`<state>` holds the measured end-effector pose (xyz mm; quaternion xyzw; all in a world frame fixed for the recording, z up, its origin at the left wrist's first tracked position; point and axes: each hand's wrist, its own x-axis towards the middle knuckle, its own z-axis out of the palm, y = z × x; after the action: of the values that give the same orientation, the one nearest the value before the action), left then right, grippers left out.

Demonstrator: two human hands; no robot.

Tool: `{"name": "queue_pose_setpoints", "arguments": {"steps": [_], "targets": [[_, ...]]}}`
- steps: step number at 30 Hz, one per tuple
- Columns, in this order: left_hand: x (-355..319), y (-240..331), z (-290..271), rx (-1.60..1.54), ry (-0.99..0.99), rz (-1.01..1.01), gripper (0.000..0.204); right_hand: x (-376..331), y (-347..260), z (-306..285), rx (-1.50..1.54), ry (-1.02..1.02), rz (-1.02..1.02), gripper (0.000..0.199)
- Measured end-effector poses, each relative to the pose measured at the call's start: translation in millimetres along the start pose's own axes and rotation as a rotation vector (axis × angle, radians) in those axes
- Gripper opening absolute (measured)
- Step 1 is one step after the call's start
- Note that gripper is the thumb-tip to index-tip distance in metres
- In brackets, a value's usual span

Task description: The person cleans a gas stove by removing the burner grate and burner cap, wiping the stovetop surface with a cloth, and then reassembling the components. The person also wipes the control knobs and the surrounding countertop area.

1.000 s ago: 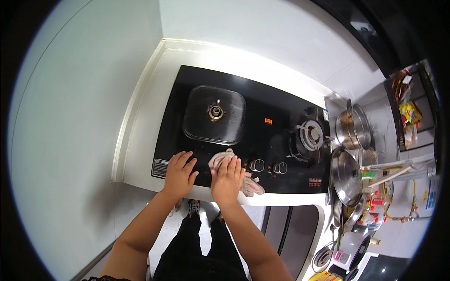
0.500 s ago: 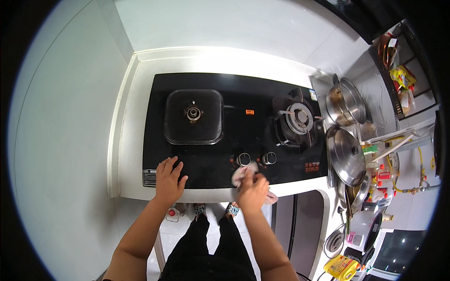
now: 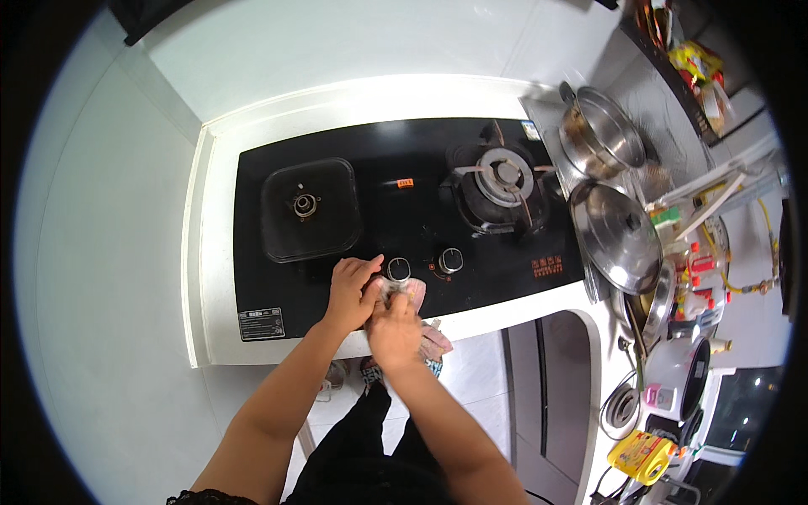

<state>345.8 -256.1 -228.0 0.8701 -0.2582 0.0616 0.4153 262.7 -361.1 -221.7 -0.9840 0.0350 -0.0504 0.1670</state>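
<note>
My right hand (image 3: 396,331) is closed on a pinkish cloth (image 3: 413,294), pressing it against the cooktop just in front of the left knob (image 3: 398,269). A loose end of the cloth hangs by the counter's front edge. Beside it, my left hand (image 3: 347,295) rests on the black glass cooktop (image 3: 387,219), fingers stretched toward the same knob and thumb close to the cloth. Whether the left thumb touches the cloth, I cannot tell. The right knob (image 3: 451,260) stands a little to the right, untouched.
The left burner (image 3: 305,204) has no grate over its square dark pan; the right burner (image 3: 505,175) carries a grate. To the right are a steel pot (image 3: 599,130), a large lid (image 3: 616,236), several bottles and a yellow jug (image 3: 642,456). A white wall stands at the left.
My left hand has moved right along the cooktop to the left knob. My right hand has shifted left with the cloth, beside the left hand. The view has shifted and turned slightly.
</note>
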Motion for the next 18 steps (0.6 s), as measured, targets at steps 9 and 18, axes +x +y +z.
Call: {"name": "queue_pose_setpoints", "arguments": {"steps": [9, 18], "targets": [[-5, 4, 5, 0.138, 0.0, 0.054, 0.029, 8, 50, -38, 0.09, -0.09, 0.256, 0.039], [-1, 3, 9, 0.174, 0.015, 0.071, 0.04, 28, 48, -28, 0.067, -0.065, 0.176, 0.042]]}}
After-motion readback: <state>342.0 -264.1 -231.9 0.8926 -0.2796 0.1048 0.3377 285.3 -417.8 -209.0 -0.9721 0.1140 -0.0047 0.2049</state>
